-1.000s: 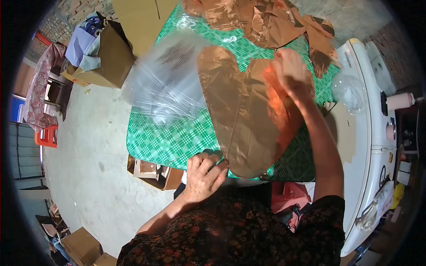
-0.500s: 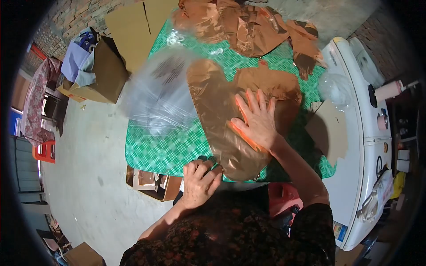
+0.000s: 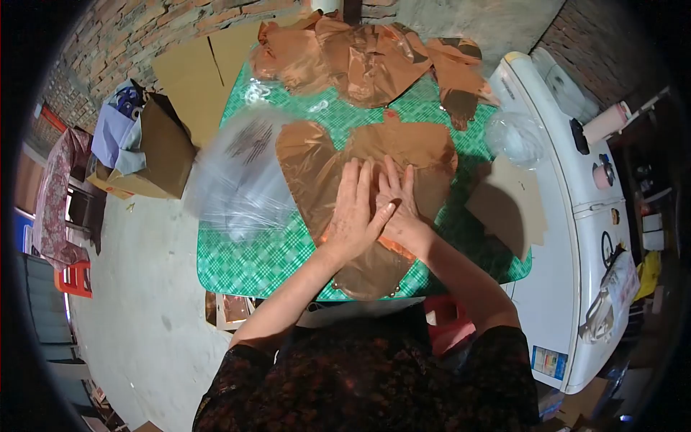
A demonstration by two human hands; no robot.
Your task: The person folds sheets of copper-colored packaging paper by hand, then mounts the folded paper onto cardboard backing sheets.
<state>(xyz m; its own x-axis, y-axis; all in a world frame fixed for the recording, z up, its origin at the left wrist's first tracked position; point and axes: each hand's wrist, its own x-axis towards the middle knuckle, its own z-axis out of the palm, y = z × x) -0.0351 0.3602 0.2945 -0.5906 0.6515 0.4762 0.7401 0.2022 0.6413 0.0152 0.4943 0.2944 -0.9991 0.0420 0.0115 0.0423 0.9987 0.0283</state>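
A flat, copper-coloured foil balloon [image 3: 425, 155] with rounded lobes lies on the green checked tablecloth [image 3: 237, 263]. My left hand [image 3: 353, 216] rests palm down on its middle, fingers stretched out and pointing away from me. Right beside it, my right hand [image 3: 399, 209] lies flat on the foil too, its fingers spread, with the left thumb reaching across to it. A small tab sticks up at the balloon's far edge. Small beads or clips show at its near end. To the left is a clear plastic bag [image 3: 245, 180] with dark print.
More crumpled copper foil pieces [image 3: 374, 61] lie along the table's far side. Brown cardboard [image 3: 507, 201] and a clear plastic bundle [image 3: 515, 137] are at the right, next to a white fridge [image 3: 554, 209]. An open cardboard box [image 3: 169, 155] stands on the floor at left.
My left hand has come up from the table's near edge onto the foil. My right hand has shifted slightly left and towards me. The whole view has shifted a little.
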